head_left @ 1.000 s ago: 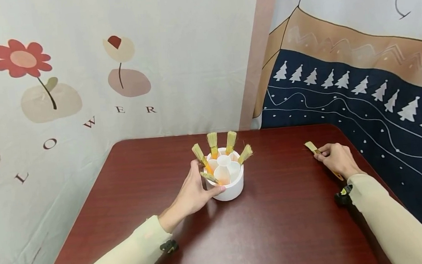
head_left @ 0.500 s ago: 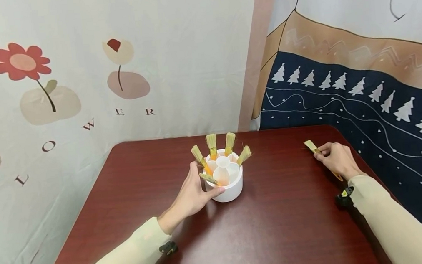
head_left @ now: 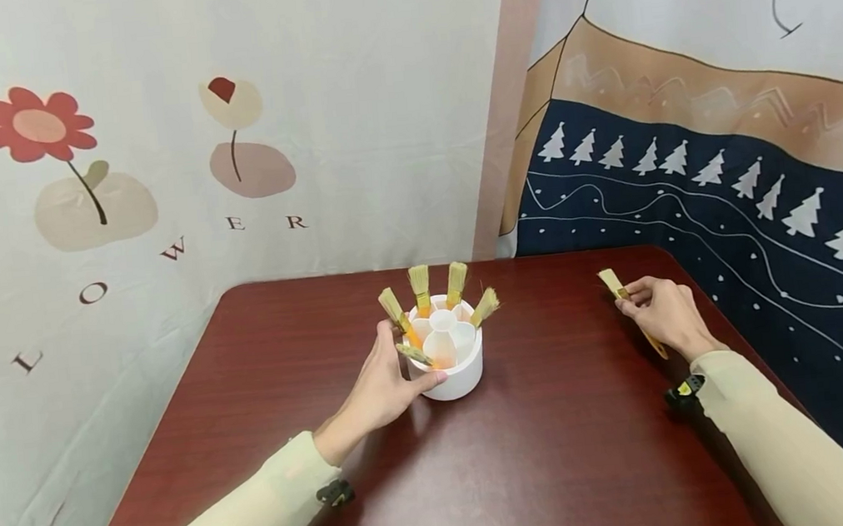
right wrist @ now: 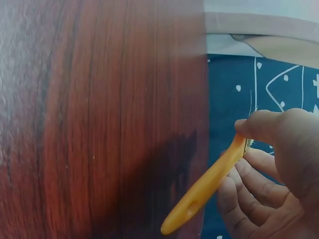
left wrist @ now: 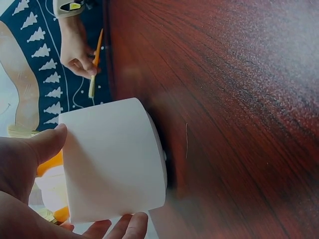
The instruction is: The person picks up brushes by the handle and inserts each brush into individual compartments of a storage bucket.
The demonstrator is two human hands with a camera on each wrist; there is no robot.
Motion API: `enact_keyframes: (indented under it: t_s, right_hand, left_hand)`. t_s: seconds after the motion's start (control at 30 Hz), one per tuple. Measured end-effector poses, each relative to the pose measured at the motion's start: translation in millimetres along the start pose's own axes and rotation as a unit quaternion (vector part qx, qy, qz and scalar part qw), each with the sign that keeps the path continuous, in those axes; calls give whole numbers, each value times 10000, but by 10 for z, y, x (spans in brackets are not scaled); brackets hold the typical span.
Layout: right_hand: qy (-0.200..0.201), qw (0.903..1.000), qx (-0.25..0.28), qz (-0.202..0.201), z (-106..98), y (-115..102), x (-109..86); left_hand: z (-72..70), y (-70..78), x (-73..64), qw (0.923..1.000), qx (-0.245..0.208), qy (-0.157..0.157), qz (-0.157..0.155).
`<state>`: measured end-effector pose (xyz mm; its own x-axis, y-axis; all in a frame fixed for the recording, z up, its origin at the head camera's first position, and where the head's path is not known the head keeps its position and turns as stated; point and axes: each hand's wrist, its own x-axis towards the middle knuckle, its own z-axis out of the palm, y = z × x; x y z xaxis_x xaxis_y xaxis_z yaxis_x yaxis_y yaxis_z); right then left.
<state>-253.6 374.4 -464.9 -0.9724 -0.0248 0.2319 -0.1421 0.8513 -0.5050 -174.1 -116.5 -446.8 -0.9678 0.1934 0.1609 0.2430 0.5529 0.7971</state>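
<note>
A white round organizer (head_left: 456, 383) with petal-like compartments stands on the table, several yellow-handled bristle brushes (head_left: 419, 284) leaning outward in it. My left hand (head_left: 380, 388) grips its near left side, thumb at the front rim and fingers around the side. In the left wrist view the white wall (left wrist: 114, 159) of the organizer lies between thumb and fingers. Off to the right, my right hand (head_left: 667, 312) pinches a paintbrush (head_left: 610, 281) near its ferrule, bristles pointing up and left. Its orange-yellow handle (right wrist: 202, 191) slants down from the fingers in the right wrist view.
The dark red wooden table (head_left: 558, 451) spreads around the organizer. Behind it hangs a pale curtain (head_left: 380, 133) with flower prints; a navy tree-patterned cloth (head_left: 753, 267) runs along the right edge. A thin loose bristle (left wrist: 187, 140) lies on the table near the organizer.
My right hand has shifted slightly left with the paintbrush, whose bristles now sit a little higher. The left hand keeps its grip on the organizer, and the head view has turned slightly.
</note>
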Motion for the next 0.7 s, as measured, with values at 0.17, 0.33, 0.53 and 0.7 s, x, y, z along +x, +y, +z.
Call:
enact_keyframes:
  t_s: [0.17,0.33,0.53,0.7]
  right_hand:
    - [108,9999,77,-36,-1,-72,-18]
    - [199,9997,116,-93,21,-155,-32]
    - [280,9993,205,-170,32,-261,-44]
    - [335,9988,279,-232,28,-343,-54]
  left_hand:
    - [-7,10,-6,10000,13,-13,14]
    - [-9,10,-10,10000,40,-33,-5]
    - [-10,6,-3,10000,-4,-62,-32]
    - [-8,1,8,9999,-71,-78,-63]
